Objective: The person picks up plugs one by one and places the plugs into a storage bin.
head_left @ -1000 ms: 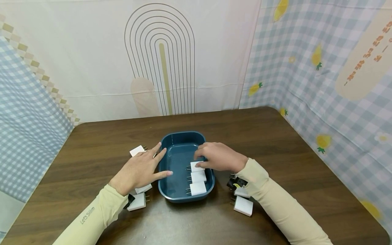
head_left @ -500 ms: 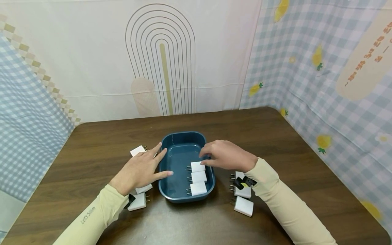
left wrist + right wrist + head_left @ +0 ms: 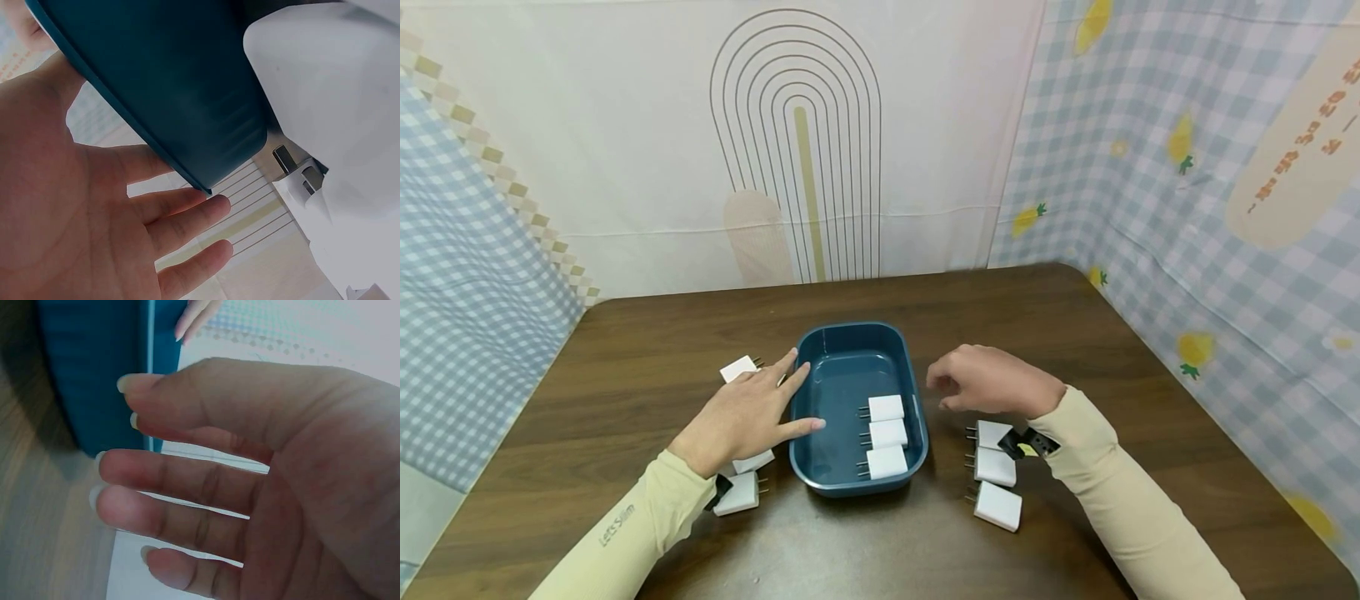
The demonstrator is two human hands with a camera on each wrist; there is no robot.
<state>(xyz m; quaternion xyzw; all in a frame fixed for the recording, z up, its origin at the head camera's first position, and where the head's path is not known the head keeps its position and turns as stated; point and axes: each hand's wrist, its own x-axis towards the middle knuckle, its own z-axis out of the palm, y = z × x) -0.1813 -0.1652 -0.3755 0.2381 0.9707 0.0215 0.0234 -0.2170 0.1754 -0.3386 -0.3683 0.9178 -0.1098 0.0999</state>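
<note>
So there's a dark blue rectangular tray (image 3: 838, 383) about mid-table, long axis running near to far, rounded corners. Inside it, three white charger plugs (image 3: 887, 434) sit in a column along the right wall toward the near end, edge to edge or close to it. Prongs all point left, so each one's long axis lies crosswise to the tray.

Left hand (image 3: 741, 417) is at the tray's left rim, fingers spread wide, thumb out over the inside, not gripping any plug. Right hand (image 3: 988, 379) is just off the right wall, fingers loosely bent with gaps between them, nothing in it. Can't tell if it's touching the wood.

Below that hand, the right-hand plugs (image 3: 996, 467) make a row of three, prongs also left; the nearest is skewed, prongs angled a bit away from the person. The left-hand plugs (image 3: 737, 494) aim prongs right, partly hidden by the hand and sleeve.

Room-wise, tray floor shows left of the column and past its far end. A strip of brown table (image 3: 943, 467) separates the right wall from the right row.
</note>
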